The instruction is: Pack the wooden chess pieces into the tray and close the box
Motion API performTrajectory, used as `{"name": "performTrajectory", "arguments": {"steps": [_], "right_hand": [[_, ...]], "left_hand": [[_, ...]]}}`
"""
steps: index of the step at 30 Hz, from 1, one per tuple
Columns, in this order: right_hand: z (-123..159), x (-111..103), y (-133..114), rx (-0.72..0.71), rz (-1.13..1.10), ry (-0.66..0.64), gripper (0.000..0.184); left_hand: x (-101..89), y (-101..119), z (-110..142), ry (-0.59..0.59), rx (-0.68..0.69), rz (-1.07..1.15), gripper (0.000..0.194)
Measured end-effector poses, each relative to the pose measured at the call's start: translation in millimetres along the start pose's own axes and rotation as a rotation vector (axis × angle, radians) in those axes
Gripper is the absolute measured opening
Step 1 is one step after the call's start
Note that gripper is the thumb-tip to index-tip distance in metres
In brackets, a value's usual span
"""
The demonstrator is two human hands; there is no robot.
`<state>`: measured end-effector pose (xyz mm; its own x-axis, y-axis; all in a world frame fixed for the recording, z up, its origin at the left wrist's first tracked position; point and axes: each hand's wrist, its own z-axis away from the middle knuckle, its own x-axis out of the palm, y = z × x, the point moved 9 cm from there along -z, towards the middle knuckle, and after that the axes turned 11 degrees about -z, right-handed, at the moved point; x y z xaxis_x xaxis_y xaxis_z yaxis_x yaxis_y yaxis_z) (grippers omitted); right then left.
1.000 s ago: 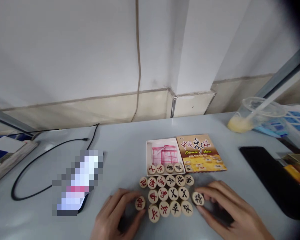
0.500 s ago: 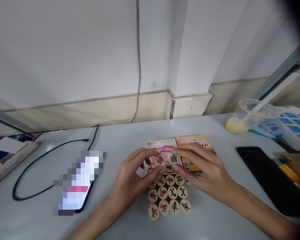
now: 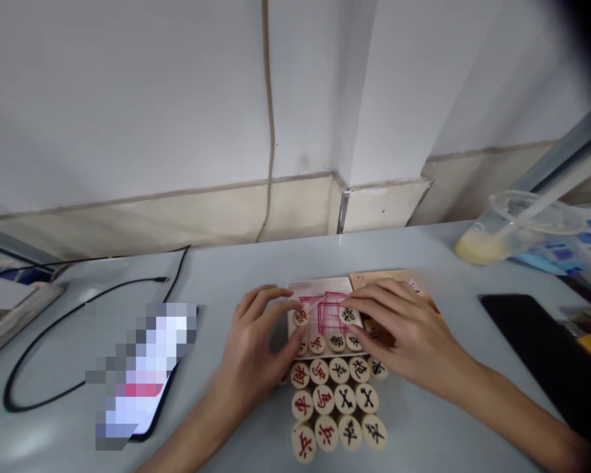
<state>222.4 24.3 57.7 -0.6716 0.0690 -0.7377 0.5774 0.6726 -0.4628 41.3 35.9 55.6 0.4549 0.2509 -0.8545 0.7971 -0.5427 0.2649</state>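
Observation:
A small white box tray (image 3: 320, 289) with a folded red-lined sheet lies mid-table. My left hand (image 3: 256, 348) pinches a red-marked wooden chess piece (image 3: 300, 317) at the tray's left side. A black-marked piece (image 3: 349, 315) sits under the fingertips of my right hand (image 3: 404, 335) at the tray's right side. A row of pieces (image 3: 328, 343) lines the tray's near edge. Several more round pieces (image 3: 337, 401) lie in rows on the table just in front of the tray. The printed box lid (image 3: 389, 279) is mostly hidden under my right hand.
A phone (image 3: 138, 374) and a looped black cable (image 3: 79, 299) lie to the left. On the right sit a black phone (image 3: 536, 355) and a tipped plastic cup (image 3: 507, 226) with yellow liquid. A wall ledge runs behind the table.
Both hands lifted one piece each from beside the table rows and carried them forward into the tray, then spread apart to its left and right sides.

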Motion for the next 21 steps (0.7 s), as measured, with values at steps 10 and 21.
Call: {"name": "performTrajectory", "arguments": {"steps": [10, 21], "right_hand": [[4.1, 14.0, 1.4, 0.037, -0.031, -0.102, 0.022], [5.4, 16.0, 3.0, 0.034, -0.051, -0.117, 0.016]], "left_hand": [[10.0, -1.5, 5.6, -0.072, -0.022, -0.116, 0.025], [8.3, 11.3, 4.7, -0.076, 0.087, -0.157, 0.017]]}}
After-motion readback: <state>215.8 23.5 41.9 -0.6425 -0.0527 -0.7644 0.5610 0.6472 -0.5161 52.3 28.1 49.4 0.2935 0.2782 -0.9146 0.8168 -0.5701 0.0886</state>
